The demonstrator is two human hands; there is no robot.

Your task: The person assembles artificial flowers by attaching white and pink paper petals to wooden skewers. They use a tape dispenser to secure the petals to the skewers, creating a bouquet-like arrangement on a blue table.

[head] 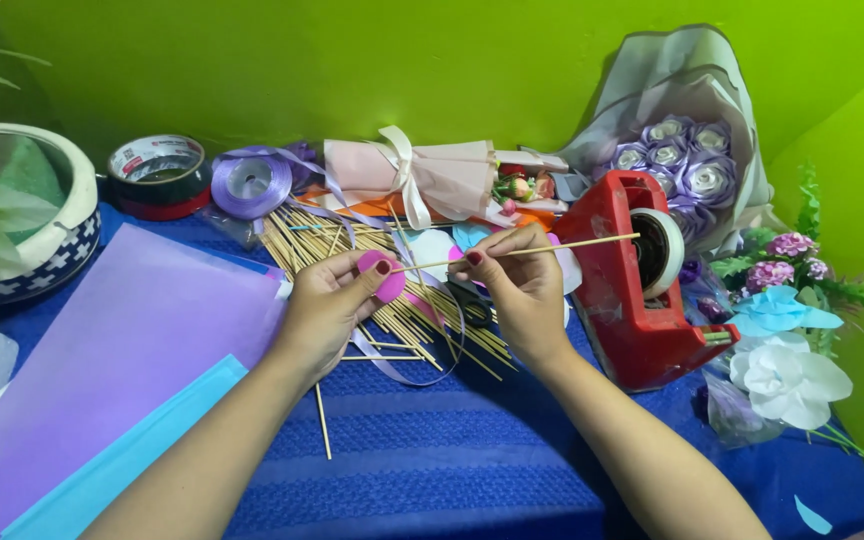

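Left hand (327, 305), centre of the frame, pinches a small pink paper disc (383, 277) between thumb and fingers. Right hand (515, 290), just right of it, pinches a thin wooden skewer (532, 249) near its left end; the skewer runs to the right and slightly up, its tip meeting the disc. Under both hands lies a loose pile of wooden sticks (402, 310) on a blue cloth (452, 470), with a lilac ribbon strand (422, 375) looped over them. Right of centre stands a red tape dispenser (632, 300). Upper right: wrapped bouquet of purple roses (682, 150). Upper middle: pink wrapped bouquet (432, 175), lilac ribbon spool (250, 183), tape roll (157, 172). Lower left: purple paper sheet (122, 350) over a light blue sheet (122, 465). Far right: paper flowers (787, 340).
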